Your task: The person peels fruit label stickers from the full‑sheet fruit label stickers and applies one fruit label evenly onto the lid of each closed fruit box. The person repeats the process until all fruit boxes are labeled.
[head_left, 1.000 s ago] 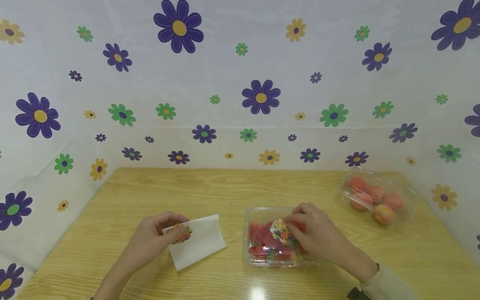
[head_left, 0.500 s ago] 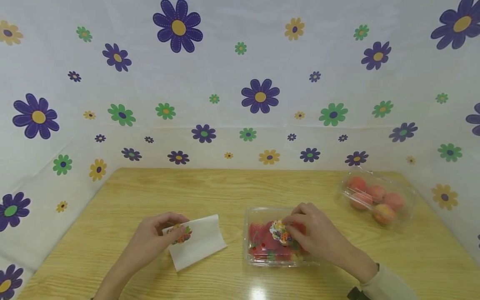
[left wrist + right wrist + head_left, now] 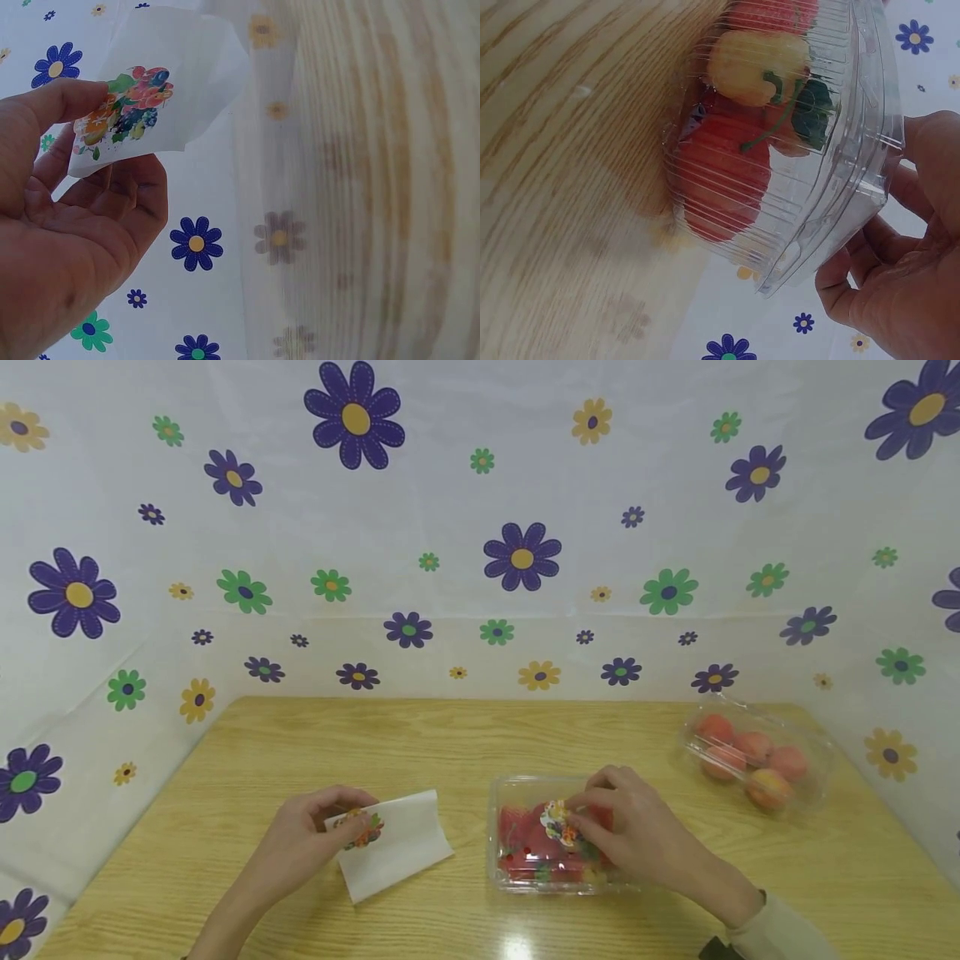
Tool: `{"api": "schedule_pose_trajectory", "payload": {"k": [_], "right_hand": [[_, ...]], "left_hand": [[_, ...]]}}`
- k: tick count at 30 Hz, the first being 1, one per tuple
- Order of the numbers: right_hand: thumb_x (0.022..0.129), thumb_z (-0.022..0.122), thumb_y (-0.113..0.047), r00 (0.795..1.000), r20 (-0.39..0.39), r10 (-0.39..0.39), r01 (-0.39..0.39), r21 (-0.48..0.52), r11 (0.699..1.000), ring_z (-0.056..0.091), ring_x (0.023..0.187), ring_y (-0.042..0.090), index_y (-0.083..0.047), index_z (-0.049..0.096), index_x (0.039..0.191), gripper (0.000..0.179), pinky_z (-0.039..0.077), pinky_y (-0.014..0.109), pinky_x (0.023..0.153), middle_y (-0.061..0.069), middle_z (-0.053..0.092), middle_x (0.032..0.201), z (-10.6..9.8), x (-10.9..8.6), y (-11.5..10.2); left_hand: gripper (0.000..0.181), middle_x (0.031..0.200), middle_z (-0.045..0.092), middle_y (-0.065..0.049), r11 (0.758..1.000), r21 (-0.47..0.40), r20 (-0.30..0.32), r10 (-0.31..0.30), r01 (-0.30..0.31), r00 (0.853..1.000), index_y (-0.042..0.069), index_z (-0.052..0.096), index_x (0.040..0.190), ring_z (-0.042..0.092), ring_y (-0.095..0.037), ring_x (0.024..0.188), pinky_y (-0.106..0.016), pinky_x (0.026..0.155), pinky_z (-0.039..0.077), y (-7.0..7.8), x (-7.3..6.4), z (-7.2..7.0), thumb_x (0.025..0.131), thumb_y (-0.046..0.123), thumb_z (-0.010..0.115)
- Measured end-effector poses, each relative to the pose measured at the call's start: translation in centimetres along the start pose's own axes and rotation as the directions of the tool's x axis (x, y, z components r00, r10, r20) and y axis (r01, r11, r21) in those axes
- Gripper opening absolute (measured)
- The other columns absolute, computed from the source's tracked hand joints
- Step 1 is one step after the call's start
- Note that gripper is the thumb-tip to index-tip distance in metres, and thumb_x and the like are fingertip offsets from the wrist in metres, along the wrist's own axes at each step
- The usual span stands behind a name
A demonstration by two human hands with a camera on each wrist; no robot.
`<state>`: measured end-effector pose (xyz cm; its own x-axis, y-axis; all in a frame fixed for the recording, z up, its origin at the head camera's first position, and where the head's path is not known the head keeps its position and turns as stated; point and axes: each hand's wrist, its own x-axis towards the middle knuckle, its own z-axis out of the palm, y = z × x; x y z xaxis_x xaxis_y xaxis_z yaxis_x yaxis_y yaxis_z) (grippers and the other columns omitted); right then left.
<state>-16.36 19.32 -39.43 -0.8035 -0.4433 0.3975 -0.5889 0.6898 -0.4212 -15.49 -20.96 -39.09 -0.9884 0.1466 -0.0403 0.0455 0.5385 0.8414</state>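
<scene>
My left hand pinches a white sheet of sticker backing paper between thumb and fingers. A colourful fruit-print sticker shows on the sheet, partly under the thumb. My right hand is over the lid of a clear plastic clamshell box of red fruit. Its thumb and forefinger pinch the right edge of another fruit-print sticker, which overlaps the lid in the head view. In the right wrist view, a large red fruit and a yellow one show through the ribbed side.
A second clear box with several peach-like fruits stands at the table's back right. The wood-grain table is bounded behind and at both sides by a white flower-print cloth.
</scene>
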Motion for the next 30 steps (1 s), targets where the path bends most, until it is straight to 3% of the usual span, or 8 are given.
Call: {"api": "schedule_pose_trajectory", "payload": {"k": [5,11,18,24,30], "right_hand": [[0.084,0.085,-0.015,0.998,-0.058,-0.007,0.008,0.012,1.0,0.054,0.092,0.01,-0.019,0.08,0.097,0.015,0.05,0.025,0.073,-0.005,0.066,0.098,-0.2,-0.3,0.5],[0.081,0.086,-0.013,0.993,-0.12,-0.011,0.012,0.011,1.0,0.058,0.097,0.016,-0.012,0.077,0.11,0.031,0.052,0.03,0.078,0.001,0.065,0.106,-0.4,-1.0,1.0],[0.084,0.085,-0.019,0.99,-0.053,0.128,-0.125,0.062,0.99,0.052,0.093,0.02,-0.011,0.07,0.125,0.044,0.043,0.024,0.07,0.01,0.062,0.115,-0.9,-1.5,1.1],[0.086,0.083,-0.024,0.976,-0.017,0.219,-0.217,0.077,0.973,0.051,0.094,0.019,-0.012,0.069,0.128,0.046,0.046,0.021,0.067,0.011,0.06,0.12,-1.2,-1.8,1.0],[0.088,0.081,-0.028,0.957,0.003,0.289,-0.288,0.093,0.953,0.049,0.077,0.011,-0.013,0.067,0.131,0.047,0.046,0.02,0.062,0.015,0.058,0.125,-1.3,-1.9,0.9]], "left_hand": [[0.026,0.11,0.075,-0.005,1.0,-0.009,0.01,0.005,-0.005,1.0,0.013,0.072,0.116,0.073,-0.012,0.089,-0.025,0.074,0.056,0.2,0.0,0.0,0.098,0.032,0.071],[0.027,0.108,0.076,-0.005,1.0,-0.012,0.014,0.002,-0.002,1.0,0.013,0.071,0.117,0.074,-0.012,0.088,-0.026,0.074,0.056,0.2,-0.2,-0.1,0.098,0.033,0.07],[0.027,0.111,0.076,-0.005,1.0,-0.008,0.005,0.009,-0.009,1.0,0.014,0.072,0.117,0.073,-0.011,0.089,-0.025,0.074,0.056,0.1,-0.3,-0.2,0.098,0.033,0.07],[0.026,0.114,0.075,-0.005,1.0,0.0,0.004,0.006,-0.006,1.0,0.015,0.072,0.117,0.073,-0.011,0.09,-0.025,0.074,0.056,0.0,-0.3,-0.2,0.098,0.033,0.071],[0.027,0.114,0.075,-0.005,1.0,0.008,0.002,0.007,-0.007,1.0,0.014,0.073,0.116,0.073,-0.011,0.089,-0.025,0.074,0.056,-0.1,-0.3,-0.2,0.098,0.033,0.071]]}}
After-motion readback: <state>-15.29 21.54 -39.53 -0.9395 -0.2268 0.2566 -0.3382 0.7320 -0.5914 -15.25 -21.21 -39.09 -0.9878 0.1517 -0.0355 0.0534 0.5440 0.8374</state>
